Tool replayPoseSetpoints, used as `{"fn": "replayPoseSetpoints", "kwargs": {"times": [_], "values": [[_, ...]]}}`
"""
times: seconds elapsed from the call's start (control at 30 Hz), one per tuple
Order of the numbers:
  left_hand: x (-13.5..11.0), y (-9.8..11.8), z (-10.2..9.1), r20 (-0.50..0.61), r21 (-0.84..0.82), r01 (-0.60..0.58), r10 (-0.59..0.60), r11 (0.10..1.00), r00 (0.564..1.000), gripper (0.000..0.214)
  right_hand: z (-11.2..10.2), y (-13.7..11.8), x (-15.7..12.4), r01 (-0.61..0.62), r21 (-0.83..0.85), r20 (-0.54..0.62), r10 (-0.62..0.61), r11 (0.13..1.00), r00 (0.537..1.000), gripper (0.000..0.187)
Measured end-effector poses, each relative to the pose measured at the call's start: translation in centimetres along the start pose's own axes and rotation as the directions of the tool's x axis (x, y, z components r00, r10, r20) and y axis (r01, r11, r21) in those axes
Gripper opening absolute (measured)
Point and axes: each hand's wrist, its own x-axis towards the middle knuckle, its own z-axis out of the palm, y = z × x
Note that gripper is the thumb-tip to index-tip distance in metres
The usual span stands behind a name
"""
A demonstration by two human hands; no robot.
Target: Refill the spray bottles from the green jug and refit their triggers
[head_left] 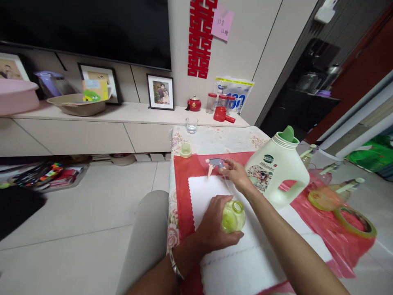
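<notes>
My left hand [215, 225] is wrapped round a small yellow-green bottle [231, 221], whose open neck faces up. Farther forward, my right hand [235, 174] grips a grey and peach spray nozzle [216, 163] by its collar. A thin dip tube seems to hang below that hand, apart from the bottle. A large pale green detergent jug [272, 168] stands uncapped just right of my right hand, a green spout showing in its mouth. Beneath both hands lies a white cloth [224, 272] over red plastic sheeting [182, 184].
A pale green cap [185, 150] and a glass cup [191, 125] sit toward the table's far left. Several clear bottles and a roll of tape [356, 221] occupy the right side. Behind runs a low cabinet [92, 131] bearing framed photos and jars.
</notes>
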Motion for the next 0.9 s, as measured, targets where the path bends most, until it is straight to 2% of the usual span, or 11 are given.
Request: {"fn": "replayPoseSetpoints", "kwargs": {"times": [0.13, 0.27, 0.4, 0.5, 0.6, 0.67, 0.77, 0.8, 0.87, 0.9], "values": [[0.1, 0.0, 0.0, 0.001, -0.022, 0.022, -0.022, 1.000, 1.000, 0.091, 1.1, 1.6, 2.0, -0.134, -0.092, 0.056, 0.139, 0.987, 0.989, 0.040], [0.2, 0.2, 0.0, -0.002, -0.031, 0.038, -0.038, 0.999, 0.999, 0.089, 2.0, 2.6, 3.2, -0.124, -0.180, 0.062, 0.137, 0.976, 0.989, 0.041], [0.3, 0.4, -0.2, -0.019, -0.031, 0.091, -0.092, 0.995, 0.996, 0.085, 2.7, 2.8, 3.2, -0.060, -0.273, 0.082, 0.086, 0.960, 0.993, 0.042], [0.2, 0.4, -0.3, -0.012, -0.039, 0.083, -0.083, 0.996, 0.996, 0.085, 2.4, 2.1, 2.2, 0.003, -0.350, 0.095, 0.033, 0.937, 0.995, 0.041], [0.2, 0.3, -0.3, -0.011, -0.039, 0.092, -0.093, 0.995, 0.996, 0.084, 1.1, 0.3, -0.1, 0.102, -0.403, 0.083, -0.074, 0.909, 0.994, 0.033], [0.2, 0.2, -0.3, -0.021, -0.035, 0.105, -0.106, 0.994, 0.994, 0.082, -0.2, -1.3, -2.7, 0.191, -0.407, 0.056, -0.184, 0.893, 0.981, 0.027], [0.1, 0.1, -0.2, -0.043, -0.021, 0.106, -0.106, 0.994, 0.993, 0.082, -2.6, -3.4, -7.4, 0.311, -0.387, -0.025, -0.346, 0.868, 0.938, 0.030], [0.1, 0.1, -0.2, -0.052, -0.013, 0.106, -0.106, 0.994, 0.993, 0.082, -3.7, -3.9, -8.9, 0.351, -0.382, -0.078, -0.408, 0.855, 0.910, 0.029], [0.1, 0.2, -0.2, -0.076, 0.002, 0.111, -0.111, 0.994, 0.991, 0.081, -6.1, -4.1, -11.4, 0.459, -0.378, -0.268, -0.570, 0.804, 0.777, 0.024], [0.2, 0.2, -0.2, -0.090, 0.009, 0.113, -0.112, 0.994, 0.990, 0.080, -7.5, -3.9, -12.2, 0.457, -0.392, -0.370, -0.592, 0.798, 0.716, 0.025]]}}
